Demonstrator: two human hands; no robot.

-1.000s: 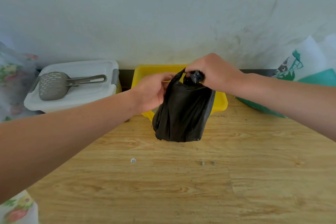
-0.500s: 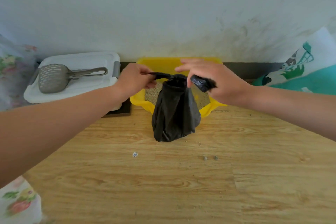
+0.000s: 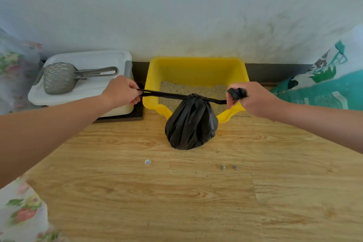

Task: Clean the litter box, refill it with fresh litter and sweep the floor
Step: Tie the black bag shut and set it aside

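A black plastic bag (image 3: 191, 125) stands on the wooden floor just in front of the yellow litter box (image 3: 196, 68), which holds pale litter. The bag's neck is knotted at the top. My left hand (image 3: 120, 91) grips one stretched bag handle out to the left. My right hand (image 3: 248, 97) grips the other handle out to the right, with its bunched end sticking out above my fingers. Both handles are pulled taut in a line over the box. A grey slotted litter scoop (image 3: 62, 78) lies on a white lidded bin (image 3: 88, 59) at the left.
A white and teal litter sack (image 3: 330, 84) leans against the wall at the right. Two small litter clumps (image 3: 228, 167) and a tiny round sticker (image 3: 147, 162) lie on the floor in front of the bag. Floral fabric (image 3: 17, 214) shows at the left edge.
My hands have moved apart sideways, pulling the bag's handles taut and drawing the knot tight at its neck. The view has tilted down, showing more of the litter box.
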